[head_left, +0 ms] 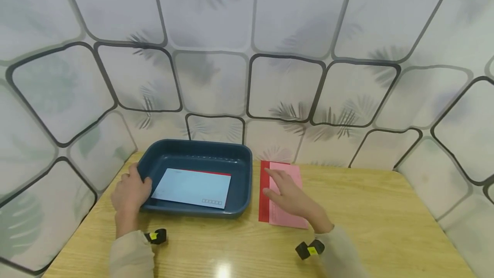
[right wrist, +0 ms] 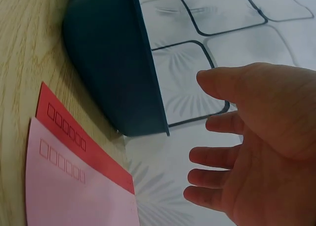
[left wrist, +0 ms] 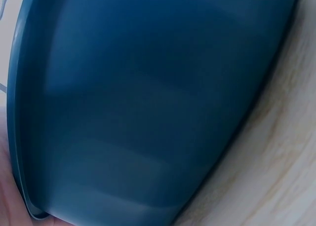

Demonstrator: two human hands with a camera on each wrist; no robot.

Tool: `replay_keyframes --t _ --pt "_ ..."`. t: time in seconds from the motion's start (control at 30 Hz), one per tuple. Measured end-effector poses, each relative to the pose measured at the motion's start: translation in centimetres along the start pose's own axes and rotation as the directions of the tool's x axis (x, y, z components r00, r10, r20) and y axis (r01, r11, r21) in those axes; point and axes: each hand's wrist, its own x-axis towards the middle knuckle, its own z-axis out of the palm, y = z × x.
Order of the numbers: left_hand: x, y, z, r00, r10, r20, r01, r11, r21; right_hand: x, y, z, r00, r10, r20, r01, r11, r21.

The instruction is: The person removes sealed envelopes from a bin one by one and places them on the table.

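Note:
My left hand (head_left: 132, 190) grips the left side of a dark blue plastic tray (head_left: 241, 188), its thumb at the rim. Inside the tray lies a pale blue-white envelope (head_left: 193, 187), with a red edge (head_left: 210, 172) showing from beneath it. In the left wrist view the tray's outer wall (left wrist: 138, 107) fills most of the picture. My right hand (head_left: 291, 196) hovers with extended, spread fingers over a pink envelope (head_left: 287, 221), holding nothing. That pink envelope overlaps a red envelope (head_left: 264, 205) to the right of the tray; both show printed boxes in the right wrist view.
The wooden table (head_left: 378, 218) extends right of the envelopes and along the front. Patterned fabric or wall covering (head_left: 285, 89) rises behind the table and on both sides, close behind the tray's far rim.

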Motion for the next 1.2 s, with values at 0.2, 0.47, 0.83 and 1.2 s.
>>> replay_keyframes --t 0.2,0.47,0.83,1.2 --pt "0.0 0.3 -0.1 1.000 -0.007 0.002 0.007 1.000 -0.002 1.1 -1.1 0.7 1.000 -0.030 0.005 0.030 0.999 -0.037" --pt "-0.2 0.2 -0.1 1.000 -0.010 -0.001 0.010 1.000 0.002 2.4 -2.0 2.0 0.998 -0.058 0.020 0.060 0.995 -0.085" --pt "-0.1 0.1 -0.1 1.000 -0.006 -0.014 0.006 1.000 0.001 4.4 -3.3 3.7 0.998 -0.041 0.047 0.048 0.987 -0.152" --pt "0.1 0.0 0.2 1.000 -0.002 -0.024 0.002 1.000 -0.004 6.3 -4.2 5.8 0.995 -0.097 0.036 0.102 0.977 -0.185"
